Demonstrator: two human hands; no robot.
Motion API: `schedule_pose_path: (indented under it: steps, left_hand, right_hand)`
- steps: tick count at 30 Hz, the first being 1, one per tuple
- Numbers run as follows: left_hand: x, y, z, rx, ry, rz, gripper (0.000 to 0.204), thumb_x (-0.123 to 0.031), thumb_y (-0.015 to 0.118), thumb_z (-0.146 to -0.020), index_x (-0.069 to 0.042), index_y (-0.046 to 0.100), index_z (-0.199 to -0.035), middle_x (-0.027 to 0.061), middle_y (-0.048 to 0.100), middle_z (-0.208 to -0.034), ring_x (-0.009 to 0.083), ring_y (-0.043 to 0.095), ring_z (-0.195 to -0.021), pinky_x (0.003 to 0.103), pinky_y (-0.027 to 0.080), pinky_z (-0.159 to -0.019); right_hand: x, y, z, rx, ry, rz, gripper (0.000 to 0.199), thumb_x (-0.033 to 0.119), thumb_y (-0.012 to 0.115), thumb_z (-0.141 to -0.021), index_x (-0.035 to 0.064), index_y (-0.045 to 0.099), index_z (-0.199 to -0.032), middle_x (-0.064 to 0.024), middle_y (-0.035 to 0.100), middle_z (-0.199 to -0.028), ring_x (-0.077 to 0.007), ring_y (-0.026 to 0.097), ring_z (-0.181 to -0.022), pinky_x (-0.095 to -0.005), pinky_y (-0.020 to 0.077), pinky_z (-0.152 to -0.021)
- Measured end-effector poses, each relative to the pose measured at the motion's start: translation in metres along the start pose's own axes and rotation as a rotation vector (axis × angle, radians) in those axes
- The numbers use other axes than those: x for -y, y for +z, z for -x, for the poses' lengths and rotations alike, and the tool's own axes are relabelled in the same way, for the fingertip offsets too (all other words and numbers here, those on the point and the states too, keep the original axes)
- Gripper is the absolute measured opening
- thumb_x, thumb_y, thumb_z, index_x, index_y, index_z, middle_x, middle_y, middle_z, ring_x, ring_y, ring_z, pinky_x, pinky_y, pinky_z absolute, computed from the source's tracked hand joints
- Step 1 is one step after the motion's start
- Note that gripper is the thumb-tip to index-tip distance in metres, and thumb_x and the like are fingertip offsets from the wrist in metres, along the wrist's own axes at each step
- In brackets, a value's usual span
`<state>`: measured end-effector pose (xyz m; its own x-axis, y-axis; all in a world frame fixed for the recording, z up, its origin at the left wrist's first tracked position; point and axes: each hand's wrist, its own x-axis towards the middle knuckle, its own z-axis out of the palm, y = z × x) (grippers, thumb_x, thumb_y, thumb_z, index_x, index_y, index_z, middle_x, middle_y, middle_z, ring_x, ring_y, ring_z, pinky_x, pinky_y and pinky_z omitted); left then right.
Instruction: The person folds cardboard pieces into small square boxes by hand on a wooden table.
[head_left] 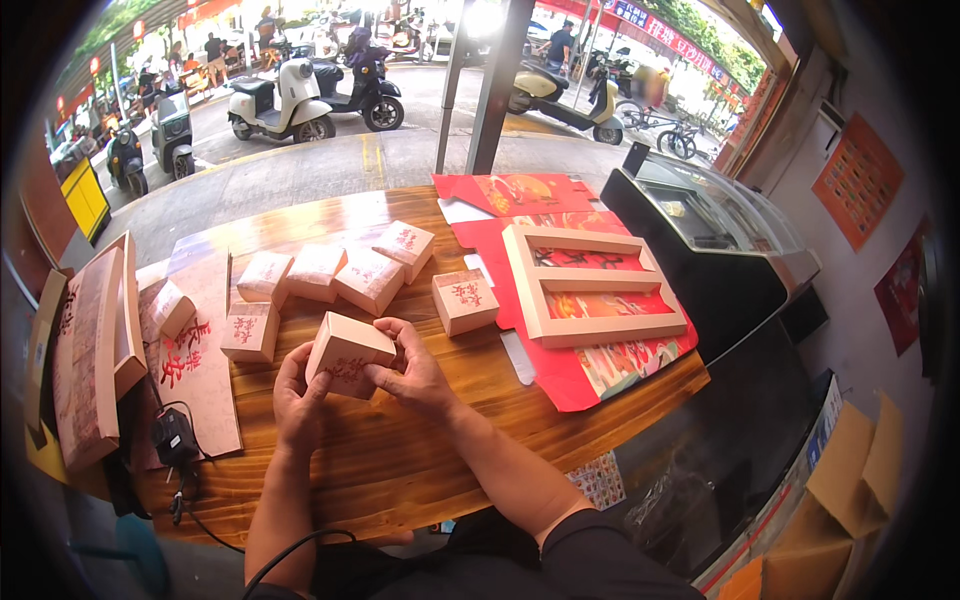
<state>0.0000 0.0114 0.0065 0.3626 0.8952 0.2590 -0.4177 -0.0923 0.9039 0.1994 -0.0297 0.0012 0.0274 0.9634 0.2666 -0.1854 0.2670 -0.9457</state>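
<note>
Both hands gripped one small pink box [347, 353] above the wooden table [400, 460]. The left hand [297, 395] clasped its lower left corner with curled fingers, and the right hand [415, 375] wrapped its right side, thumb on the front face and fingers over the top edge. The box sat tilted, lifted just off the wood, nearer the table's front edge than its far edge.

A bare stretch of wood lay in front of the held box, running to the table's front edge. Left of the box, a single closed pink box [250, 331] stood near a flat pink sheet with red characters [195, 360]. Beyond the held box ran a row of four like boxes [340, 268], touching or nearly so. One more box [465, 301] stood apart to its right.

Farther right of the held box, an open pale tray frame [590, 290] rested on a red printed sheet [560, 375] that overhung the table's right edge. A long pink carton [95, 350] stood on edge at the table's left end. A black charger with cable [175, 440] lay at the table's left front corner.
</note>
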Motion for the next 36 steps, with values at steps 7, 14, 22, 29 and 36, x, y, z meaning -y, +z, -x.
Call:
schedule_pose_path:
  steps: [7,14,22,29,36]
  left_hand:
    - [-0.001,-0.004,0.001,0.04,-0.043,-0.024,0.047,-0.008,0.069,-0.089,-0.001,0.05,-0.131,0.0081,0.061,-0.119,0.0159,0.058,-0.111,0.032,0.046,-0.099]
    - [-0.005,-0.001,0.002,0.024,-0.014,-0.036,0.05,-0.009,0.068,-0.088,-0.001,0.049,-0.133,0.0089,0.06,-0.122,0.0177,0.057,-0.115,0.033,0.045,-0.102]
    - [-0.006,-0.002,0.0,0.028,0.006,-0.01,0.052,-0.005,0.07,-0.084,-0.001,0.049,-0.131,0.0078,0.059,-0.121,0.0169,0.057,-0.114,0.033,0.045,-0.102]
    - [-0.001,-0.008,0.0,0.084,-0.01,-0.017,0.049,0.0,0.07,-0.081,-0.004,0.046,-0.124,0.0071,0.054,-0.124,0.0167,0.055,-0.113,0.033,0.045,-0.102]
    - [0.005,-0.006,0.0,0.011,0.025,-0.239,0.051,0.003,0.074,-0.079,-0.006,0.045,-0.12,0.0059,0.053,-0.122,0.0166,0.055,-0.112,0.033,0.047,-0.098]
  right_hand:
    - [0.014,0.004,-0.001,-0.087,-0.227,0.415,0.067,0.019,0.081,-0.083,0.0008,0.046,-0.136,-0.0085,0.052,-0.129,-0.0173,0.052,-0.121,-0.0337,0.0431,-0.105]
    - [0.013,0.003,0.0,-0.07,-0.08,0.307,0.061,0.013,0.079,-0.077,0.0002,0.051,-0.13,-0.0137,0.053,-0.123,-0.0248,0.056,-0.117,-0.0364,0.0463,-0.102]
    - [0.007,0.0,-0.001,-0.042,-0.104,0.428,0.063,0.017,0.079,-0.077,0.0043,0.052,-0.132,-0.0112,0.053,-0.122,-0.0231,0.055,-0.116,-0.0345,0.0462,-0.1]
    - [0.011,-0.003,-0.002,-0.023,-0.164,0.468,0.067,0.012,0.074,-0.07,0.0042,0.053,-0.133,-0.0149,0.051,-0.123,-0.0293,0.054,-0.119,-0.0371,0.0475,-0.101]
    - [0.019,-0.003,-0.001,-0.054,-0.116,0.497,0.068,0.01,0.074,-0.071,0.0045,0.052,-0.135,-0.0137,0.05,-0.126,-0.0271,0.052,-0.121,-0.0359,0.0429,-0.105]
